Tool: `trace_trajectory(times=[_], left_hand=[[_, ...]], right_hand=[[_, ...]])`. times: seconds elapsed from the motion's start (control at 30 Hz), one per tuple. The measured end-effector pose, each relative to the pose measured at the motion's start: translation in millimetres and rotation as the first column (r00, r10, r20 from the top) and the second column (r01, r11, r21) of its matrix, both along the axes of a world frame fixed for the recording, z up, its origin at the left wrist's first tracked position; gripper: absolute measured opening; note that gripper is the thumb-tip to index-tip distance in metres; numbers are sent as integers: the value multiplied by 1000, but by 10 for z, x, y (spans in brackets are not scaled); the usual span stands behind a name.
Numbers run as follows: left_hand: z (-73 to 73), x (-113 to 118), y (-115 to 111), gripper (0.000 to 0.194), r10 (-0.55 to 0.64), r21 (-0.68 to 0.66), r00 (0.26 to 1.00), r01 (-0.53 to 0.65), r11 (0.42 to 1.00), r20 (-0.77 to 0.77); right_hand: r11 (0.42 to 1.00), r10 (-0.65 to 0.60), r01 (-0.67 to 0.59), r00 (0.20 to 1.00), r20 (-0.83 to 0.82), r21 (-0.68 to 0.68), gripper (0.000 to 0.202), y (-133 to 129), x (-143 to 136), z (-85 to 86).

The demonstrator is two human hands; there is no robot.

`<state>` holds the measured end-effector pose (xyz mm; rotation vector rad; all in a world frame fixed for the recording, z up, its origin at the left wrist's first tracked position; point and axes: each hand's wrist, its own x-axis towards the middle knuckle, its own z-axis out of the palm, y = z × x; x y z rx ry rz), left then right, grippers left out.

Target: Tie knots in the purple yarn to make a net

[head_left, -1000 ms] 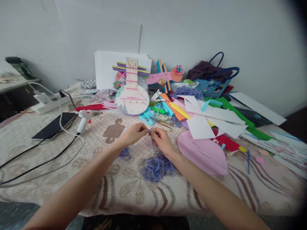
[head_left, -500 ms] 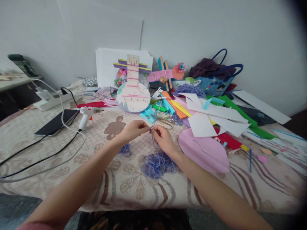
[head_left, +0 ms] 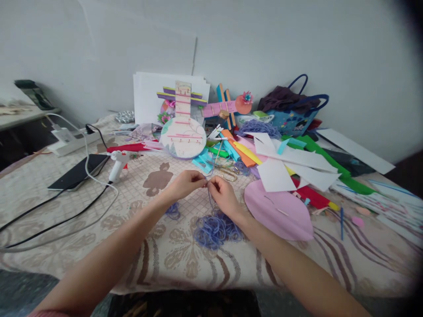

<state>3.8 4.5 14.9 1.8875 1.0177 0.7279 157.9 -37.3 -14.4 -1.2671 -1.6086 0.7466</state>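
Observation:
My left hand (head_left: 187, 182) and my right hand (head_left: 222, 190) meet above the middle of the table, fingertips nearly touching. Both pinch a thin strand of blue-purple yarn (head_left: 210, 200) that runs down from between them. Below my right hand lies a loose tangle of the same yarn (head_left: 214, 231), partly covered by my right wrist. A smaller yarn bunch (head_left: 172, 211) sits under my left forearm. Exactly how the strand passes between the fingertips is too small to make out. A pair of scissors (head_left: 228, 175) rests on the cloth just beyond my hands.
At left are a white glue gun (head_left: 118, 166), a black tablet-like slab (head_left: 79, 171), cables and a power strip (head_left: 74, 143). Decorated cardboard instruments (head_left: 183, 138) stand behind. Pink felt (head_left: 277, 211), white paper scraps (head_left: 276, 174) and a blue bag (head_left: 291, 121) lie to the right.
The camera view has shifted slightly. My hands stay together at the strand, with only small finger movement; the yarn tangle lies where it was.

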Motion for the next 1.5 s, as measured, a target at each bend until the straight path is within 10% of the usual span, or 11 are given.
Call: trace_trajectory(times=[1.5], left_hand=[[-201, -32, 29, 25, 125, -209, 990, -109, 972, 69]], right_hand=[[994, -11, -14, 974, 227, 109, 13, 15, -2, -63]])
